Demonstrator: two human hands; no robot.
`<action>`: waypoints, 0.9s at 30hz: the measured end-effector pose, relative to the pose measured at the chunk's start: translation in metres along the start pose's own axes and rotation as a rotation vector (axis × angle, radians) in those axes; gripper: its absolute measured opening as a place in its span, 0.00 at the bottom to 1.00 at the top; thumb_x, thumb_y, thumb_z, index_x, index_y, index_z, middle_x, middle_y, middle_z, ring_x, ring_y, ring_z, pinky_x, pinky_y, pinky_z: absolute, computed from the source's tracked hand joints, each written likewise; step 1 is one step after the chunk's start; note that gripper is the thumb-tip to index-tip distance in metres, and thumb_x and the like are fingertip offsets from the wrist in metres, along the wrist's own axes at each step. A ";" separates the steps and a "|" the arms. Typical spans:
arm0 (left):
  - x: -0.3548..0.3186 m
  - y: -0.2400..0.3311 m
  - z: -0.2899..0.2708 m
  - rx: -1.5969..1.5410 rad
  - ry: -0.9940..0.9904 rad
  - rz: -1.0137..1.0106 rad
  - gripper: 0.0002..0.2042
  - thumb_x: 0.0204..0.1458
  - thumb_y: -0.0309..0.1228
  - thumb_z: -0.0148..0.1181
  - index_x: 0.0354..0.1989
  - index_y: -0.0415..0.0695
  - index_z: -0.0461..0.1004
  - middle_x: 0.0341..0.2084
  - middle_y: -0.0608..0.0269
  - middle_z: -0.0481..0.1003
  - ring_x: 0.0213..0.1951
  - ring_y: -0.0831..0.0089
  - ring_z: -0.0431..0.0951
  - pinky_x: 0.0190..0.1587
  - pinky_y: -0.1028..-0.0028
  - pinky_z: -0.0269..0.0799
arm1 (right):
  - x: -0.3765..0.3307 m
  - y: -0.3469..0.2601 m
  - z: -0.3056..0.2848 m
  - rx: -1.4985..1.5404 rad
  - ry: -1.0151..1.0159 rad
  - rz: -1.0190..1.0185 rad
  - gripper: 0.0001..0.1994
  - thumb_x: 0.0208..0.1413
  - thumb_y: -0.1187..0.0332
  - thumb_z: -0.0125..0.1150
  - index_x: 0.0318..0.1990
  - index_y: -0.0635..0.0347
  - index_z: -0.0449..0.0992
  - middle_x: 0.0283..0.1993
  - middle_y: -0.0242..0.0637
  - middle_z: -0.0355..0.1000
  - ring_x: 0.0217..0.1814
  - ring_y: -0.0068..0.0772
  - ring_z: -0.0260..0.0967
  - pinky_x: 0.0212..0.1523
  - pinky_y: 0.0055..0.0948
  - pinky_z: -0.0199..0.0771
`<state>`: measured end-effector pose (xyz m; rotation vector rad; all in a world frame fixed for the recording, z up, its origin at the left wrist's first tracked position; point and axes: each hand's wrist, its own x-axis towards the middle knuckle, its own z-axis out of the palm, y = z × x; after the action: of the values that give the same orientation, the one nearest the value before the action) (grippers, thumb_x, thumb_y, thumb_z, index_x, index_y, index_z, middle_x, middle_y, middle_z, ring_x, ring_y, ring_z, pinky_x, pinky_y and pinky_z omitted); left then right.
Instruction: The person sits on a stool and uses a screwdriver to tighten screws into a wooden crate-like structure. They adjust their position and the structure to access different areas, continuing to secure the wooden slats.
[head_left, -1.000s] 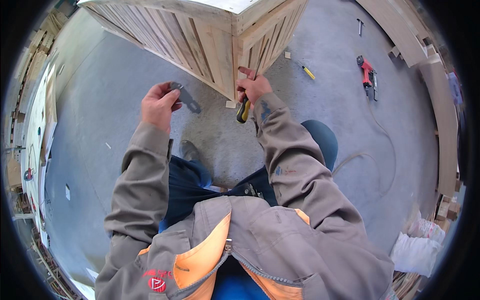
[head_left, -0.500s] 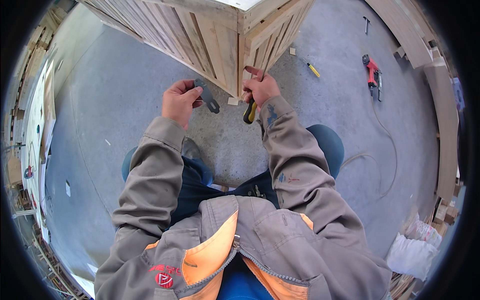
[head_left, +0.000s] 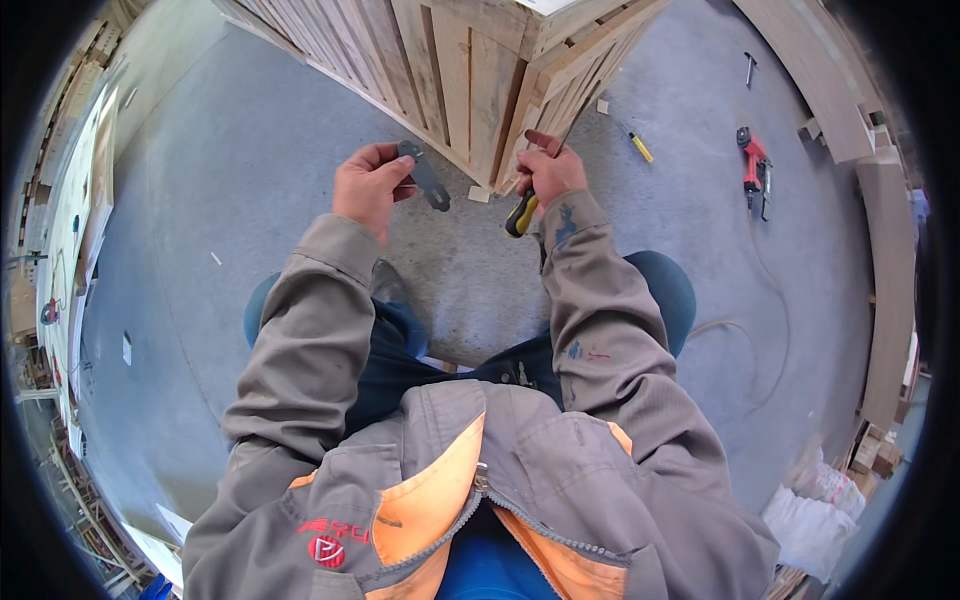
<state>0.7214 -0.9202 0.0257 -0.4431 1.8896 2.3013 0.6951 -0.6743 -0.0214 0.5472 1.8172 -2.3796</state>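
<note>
Pinched between thumb and fingers of my left hand [head_left: 370,190] is a flat dark metal plate [head_left: 425,178] with a slot at its lower end. It is held left of the bottom corner of a slatted wooden crate [head_left: 470,100]. My right hand [head_left: 553,172], close to the crate's right face, is closed around a screwdriver with a black and yellow handle [head_left: 521,214]. The handle points down toward me, and the shaft shows above the fingers. Whether the right fingers touch the crate, I cannot tell.
Small wood blocks lie by the crate corner [head_left: 480,194] and farther right [head_left: 602,106]. On the floor at right are a yellow-handled tool [head_left: 640,147], a red air tool [head_left: 752,160] with a hose, and a hammer-like tool [head_left: 750,68]. Boards [head_left: 880,290] line the right side.
The whole view has shifted, so the crate and floor tools appear farther right. Both hands keep their hold on the plate and screwdriver, with the plate tilted slightly differently.
</note>
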 end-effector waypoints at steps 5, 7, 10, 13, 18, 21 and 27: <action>-0.001 0.002 0.000 -0.007 0.020 0.005 0.13 0.54 0.23 0.60 0.48 0.36 0.74 0.35 0.64 0.77 0.32 0.75 0.76 0.35 0.75 0.74 | 0.001 0.004 -0.005 -0.027 0.049 0.009 0.22 0.51 0.77 0.61 0.55 0.72 0.68 0.27 0.37 0.69 0.16 0.24 0.62 0.16 0.28 0.66; -0.001 0.003 0.000 -0.001 0.017 0.005 0.13 0.54 0.23 0.60 0.48 0.36 0.74 0.36 0.64 0.77 0.33 0.75 0.76 0.35 0.74 0.74 | 0.001 0.003 -0.007 -0.037 0.060 0.014 0.21 0.51 0.77 0.61 0.55 0.71 0.68 0.27 0.37 0.69 0.17 0.24 0.62 0.16 0.28 0.67; -0.003 0.004 0.002 0.011 0.011 -0.008 0.13 0.54 0.23 0.60 0.49 0.36 0.74 0.35 0.64 0.77 0.33 0.75 0.76 0.36 0.74 0.74 | 0.003 0.003 -0.009 -0.038 0.062 0.020 0.21 0.52 0.77 0.60 0.54 0.70 0.69 0.26 0.37 0.69 0.17 0.25 0.63 0.16 0.29 0.67; -0.003 0.002 0.002 0.023 -0.005 -0.008 0.13 0.54 0.24 0.61 0.48 0.36 0.74 0.35 0.64 0.78 0.33 0.75 0.76 0.36 0.74 0.74 | 0.002 0.003 -0.008 -0.036 0.071 0.028 0.20 0.52 0.76 0.59 0.54 0.69 0.69 0.26 0.37 0.69 0.17 0.25 0.63 0.16 0.29 0.67; 0.000 -0.004 0.006 0.050 -0.004 -0.015 0.12 0.55 0.25 0.62 0.47 0.37 0.75 0.34 0.65 0.78 0.32 0.76 0.76 0.35 0.75 0.74 | 0.003 0.005 -0.010 -0.032 -0.037 0.029 0.21 0.53 0.76 0.59 0.56 0.70 0.68 0.26 0.38 0.70 0.16 0.25 0.62 0.16 0.29 0.66; 0.003 -0.005 0.013 0.055 -0.019 -0.026 0.11 0.55 0.25 0.62 0.46 0.38 0.76 0.33 0.65 0.78 0.32 0.77 0.76 0.35 0.75 0.74 | 0.006 0.007 -0.011 -0.057 -0.054 0.058 0.22 0.53 0.76 0.59 0.57 0.71 0.67 0.25 0.38 0.71 0.14 0.26 0.62 0.16 0.30 0.66; 0.009 -0.013 0.024 0.110 -0.101 -0.068 0.10 0.55 0.26 0.62 0.46 0.40 0.76 0.33 0.66 0.78 0.35 0.75 0.77 0.38 0.74 0.74 | 0.005 0.002 -0.010 -0.038 -0.032 0.055 0.20 0.53 0.75 0.60 0.54 0.71 0.69 0.23 0.36 0.70 0.13 0.26 0.61 0.16 0.30 0.65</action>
<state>0.7131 -0.8953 0.0150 -0.3649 1.9102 2.1234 0.6938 -0.6646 -0.0274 0.5443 1.8058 -2.3000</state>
